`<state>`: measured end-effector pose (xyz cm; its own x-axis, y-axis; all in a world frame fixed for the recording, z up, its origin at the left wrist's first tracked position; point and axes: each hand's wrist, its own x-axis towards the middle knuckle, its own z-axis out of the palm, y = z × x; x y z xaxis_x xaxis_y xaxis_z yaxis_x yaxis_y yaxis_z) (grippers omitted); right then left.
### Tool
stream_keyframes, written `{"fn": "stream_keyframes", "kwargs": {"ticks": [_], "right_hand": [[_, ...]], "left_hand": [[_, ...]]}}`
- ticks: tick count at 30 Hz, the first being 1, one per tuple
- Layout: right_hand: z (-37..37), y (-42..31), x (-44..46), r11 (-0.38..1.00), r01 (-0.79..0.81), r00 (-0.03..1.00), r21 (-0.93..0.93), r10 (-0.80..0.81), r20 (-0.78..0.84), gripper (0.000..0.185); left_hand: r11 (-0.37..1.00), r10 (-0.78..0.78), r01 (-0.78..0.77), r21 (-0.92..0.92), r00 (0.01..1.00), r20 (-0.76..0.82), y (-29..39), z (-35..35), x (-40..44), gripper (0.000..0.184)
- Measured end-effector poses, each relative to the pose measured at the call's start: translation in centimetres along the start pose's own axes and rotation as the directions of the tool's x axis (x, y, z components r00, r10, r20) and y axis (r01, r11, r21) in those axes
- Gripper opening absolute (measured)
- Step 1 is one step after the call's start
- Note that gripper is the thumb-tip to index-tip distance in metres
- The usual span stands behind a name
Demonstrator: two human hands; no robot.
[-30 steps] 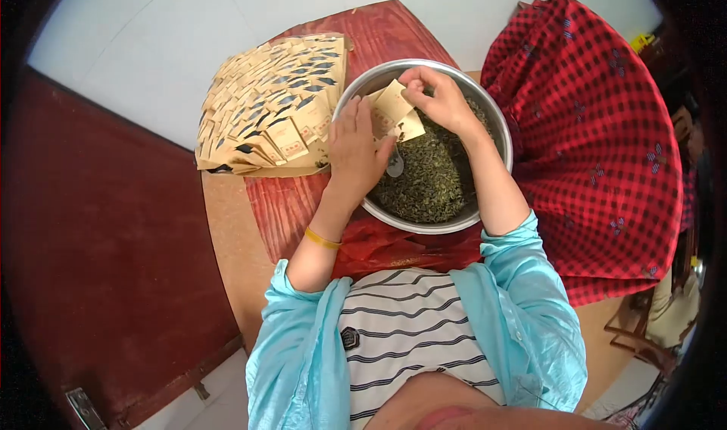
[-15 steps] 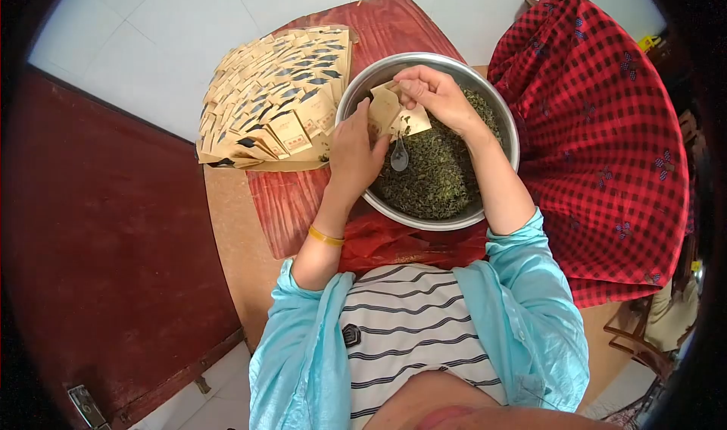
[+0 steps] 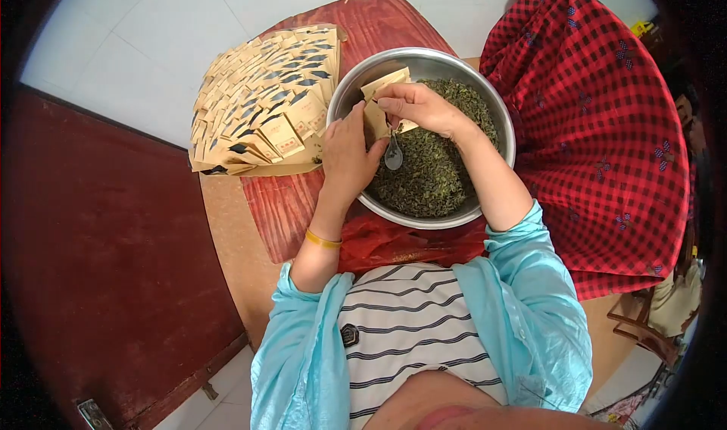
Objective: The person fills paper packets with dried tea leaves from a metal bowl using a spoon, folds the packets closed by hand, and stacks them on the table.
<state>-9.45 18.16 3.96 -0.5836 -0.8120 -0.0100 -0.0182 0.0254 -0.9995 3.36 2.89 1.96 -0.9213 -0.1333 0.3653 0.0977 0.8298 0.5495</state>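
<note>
Broadly, the table (image 3: 226,210) is partly covered, its far side lost under the crowded things and its near side under the person's clothes; a red wood-grain panel (image 3: 284,209) lies across it, bare beyond the basin and in a strip at the left. To the right, a red-and-black checked cloth (image 3: 598,142) hangs in soft folds close against the basin rim, hiding whatever lies beneath. The round metal basin (image 3: 510,138) has a smooth, shiny lip, its left side partly masked by the left hand. Just left of it, near its wall, a pile of paper packets (image 3: 261,89) overlaps in slanting rows, tan with dark marks, lower ones buried. Inside the basin, small, crinkled green leaves (image 3: 435,184) leave some bare metal along the lower wall. The left hand (image 3: 348,153) has its fingers round an upright tan packet (image 3: 372,119), its lower part covered; the right hand (image 3: 424,110) bends over the packet's top, fingers narrow and curled, though whether they grip it I cannot tell. Behind them a loose paper packet (image 3: 386,81) leans by the far wall. Smallest, a clear spoon (image 3: 393,157) rests its rounded bowl above the leaves, handle end hidden near the left thumb
</note>
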Motion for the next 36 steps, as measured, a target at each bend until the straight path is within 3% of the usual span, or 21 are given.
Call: {"fn": "stream_keyframes", "kwargs": {"ticks": [3,6,16,25,36], "right_hand": [[-0.2,-1.1,-0.3,0.993,-0.040,0.999,-0.109,0.041,0.010,0.036],[-0.5,-0.4,-0.2,0.999,-0.017,0.999,-0.042,0.019,0.037,0.034],[-0.6,-0.4,-0.2,0.995,-0.070,0.997,-0.075,0.072,0.024,0.031],[-1.0,-0.1,-0.4,0.995,-0.034,0.992,-0.092,0.045,0.118,0.035],[-1.3,0.7,-0.4,0.973,-0.062,0.985,-0.224,0.095,0.143,0.027]], "left_hand": [[1.000,-0.004,0.004,-0.002,1.000,-0.010,0.1,0.0,-0.1,0.071],[1.000,-0.003,0.003,0.001,1.000,-0.013,0.2,-0.1,-0.1,0.070],[1.000,-0.022,0.021,0.008,0.999,0.026,0.5,-0.4,0.1,0.065],[1.000,-0.003,0.003,0.008,1.000,0.018,0.4,-0.3,0.0,0.065],[0.997,0.033,-0.034,0.067,0.999,0.018,0.2,0.0,-0.1,0.064]]}}
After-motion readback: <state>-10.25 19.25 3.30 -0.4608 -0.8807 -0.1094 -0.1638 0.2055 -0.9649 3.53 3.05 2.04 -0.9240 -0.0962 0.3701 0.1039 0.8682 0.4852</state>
